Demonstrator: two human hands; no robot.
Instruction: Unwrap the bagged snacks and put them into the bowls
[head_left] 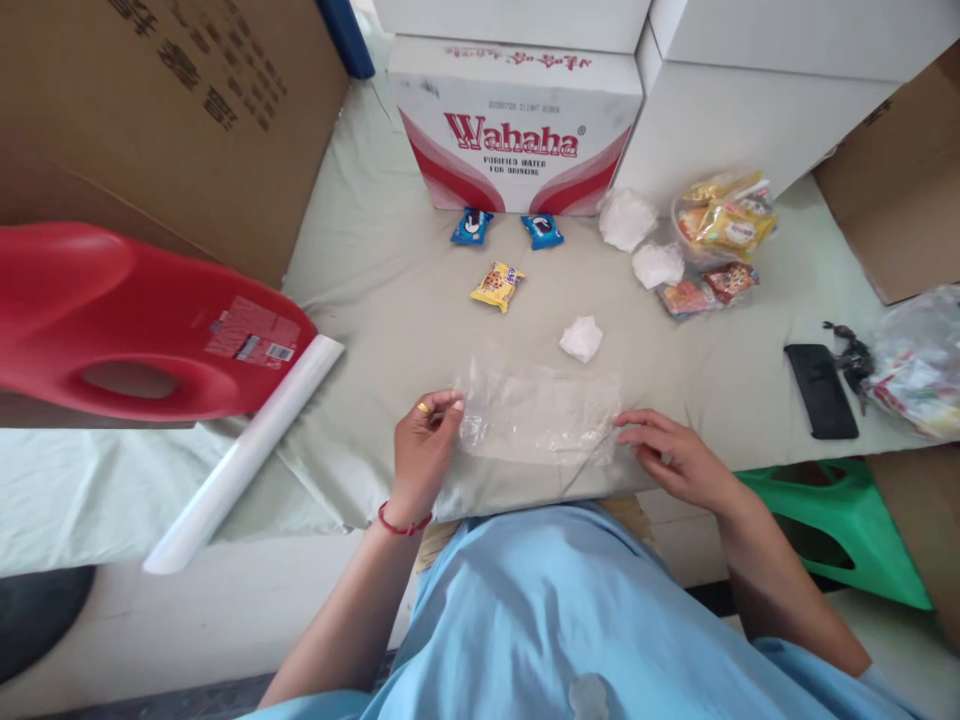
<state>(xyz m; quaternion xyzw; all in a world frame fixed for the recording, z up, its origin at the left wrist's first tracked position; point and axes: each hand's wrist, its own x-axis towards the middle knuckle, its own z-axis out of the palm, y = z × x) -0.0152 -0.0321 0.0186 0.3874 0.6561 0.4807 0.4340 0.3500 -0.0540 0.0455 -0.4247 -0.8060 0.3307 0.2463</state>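
Pinching the crinkled clear plastic bag [536, 415] with my left hand [424, 440], right hand [667, 455] spread flat on its edge, I counted two Oreo packets [472, 226], one yellow packet [497, 285], three white wads [581, 339].

Both hands, left hand [421, 447] and right hand [671, 455], pinch a clear plastic bag [538, 412] flat.

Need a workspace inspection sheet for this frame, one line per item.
Surface: pale cloth over the table, creased.
Work items: clear plastic bag lying flat near the front edge.
Clutter: blue snack packs, yellow snack pack, white wads, snack pile, black phone, white roll, red jug.
Hands: left hand pinches the bag's left edge; right hand rests with fingers out on its right edge.
Cables: nothing seen.
Surroundings: Wahaha carton, brown cardboard box, green stool.
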